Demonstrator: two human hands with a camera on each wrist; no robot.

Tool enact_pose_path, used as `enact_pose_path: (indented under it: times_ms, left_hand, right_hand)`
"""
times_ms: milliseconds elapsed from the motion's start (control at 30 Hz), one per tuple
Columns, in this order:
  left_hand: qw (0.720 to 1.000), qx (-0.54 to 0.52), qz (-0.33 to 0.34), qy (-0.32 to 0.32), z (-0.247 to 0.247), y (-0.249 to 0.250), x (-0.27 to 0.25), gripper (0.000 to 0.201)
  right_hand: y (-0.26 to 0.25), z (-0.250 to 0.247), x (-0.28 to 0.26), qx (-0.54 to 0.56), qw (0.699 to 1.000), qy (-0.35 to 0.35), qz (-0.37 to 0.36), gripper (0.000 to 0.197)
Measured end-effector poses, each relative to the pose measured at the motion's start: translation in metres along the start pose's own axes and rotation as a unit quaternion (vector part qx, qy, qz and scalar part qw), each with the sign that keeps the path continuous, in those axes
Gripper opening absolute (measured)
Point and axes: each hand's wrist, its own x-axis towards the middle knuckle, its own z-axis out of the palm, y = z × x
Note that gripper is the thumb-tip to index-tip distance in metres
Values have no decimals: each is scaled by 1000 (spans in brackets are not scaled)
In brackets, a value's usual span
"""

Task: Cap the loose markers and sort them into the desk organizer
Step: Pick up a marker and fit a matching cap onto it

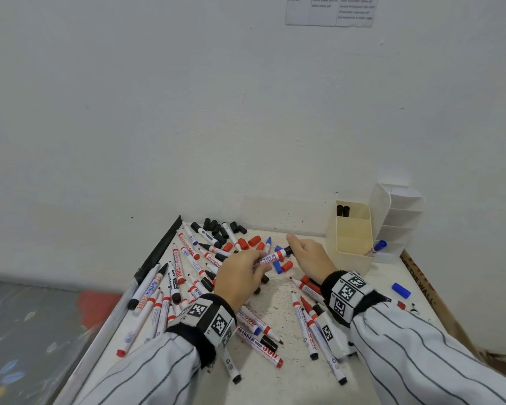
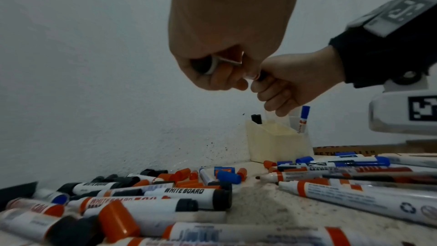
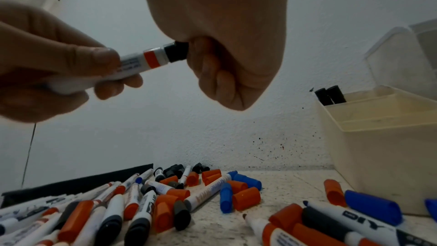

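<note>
My left hand (image 1: 240, 271) grips the barrel of a white marker (image 1: 272, 256) with a red band, held above the table. My right hand (image 1: 307, 252) is curled round a black cap (image 3: 176, 51) that sits on the marker's tip. In the right wrist view the marker (image 3: 132, 63) runs from the left hand's fingers (image 3: 104, 57) to the right hand (image 3: 220, 66). The cream desk organizer (image 1: 352, 244) stands at the back right with two black markers (image 1: 343, 211) in its rear slot. Many loose markers (image 1: 176, 276) and loose caps (image 1: 247, 243) lie across the table.
A white tiered organizer (image 1: 398, 220) stands behind the cream one, with a blue-capped marker (image 1: 377, 247) leaning beside it. A loose blue cap (image 1: 401, 290) lies on the right. The wall rises just behind the table (image 1: 278, 375). A cardboard piece (image 1: 430, 293) lines the right edge.
</note>
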Motion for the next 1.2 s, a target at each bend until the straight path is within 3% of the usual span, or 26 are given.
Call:
enact_pose_path:
  times_ms: [100,333,367,433,500,567,633,767,833,900,1033,1200]
  left_hand:
    - [999,24,41,-18,5,10,0,27]
    - [972,-148,-46,-179,4,32,8,36]
    - [957,-188,-76,-208,6,35,7,37]
    - [901,-306,-148,-270,7,39,6,41]
    - [850,-386,-177,-310,11,38,7,45]
    - [831,-414,-178,-324,16,38,10,45]
    - [836,-421,-162,-313,20,41,15,43]
    - [891,-357,-135,-245,32,49,30,41]
    - [919,-281,-163,-223,41,46,36,42]
    - [932,-163,-180,-268,50,39,39,37]
    - [900,35,-151,-408,62,39,40,37]
    - [877,76,-183,-438,81,32,41,41]
  right_hand:
    - [0,-3,0,14,999,29,6,46]
    - [3,-14,-6,24,998,29,-44,46]
    - [3,-15,-8,33,998,31,-53,46]
    - [5,-18,-10,46,996,26,-66,45]
    - [8,-21,-11,54,995,13,-86,43]
    - [11,-27,-11,42,993,0,-113,40]
    - [9,-37,-8,28,992,-27,-123,34]
    - [-2,-67,7,-61,992,-52,-96,24]
    - [-5,-87,20,-69,994,5,-82,19]
    - [-7,-108,36,-52,991,101,-72,18]
    - [-6,-137,60,-90,951,283,-86,20]
    - [21,-134,84,-155,938,306,-48,24]
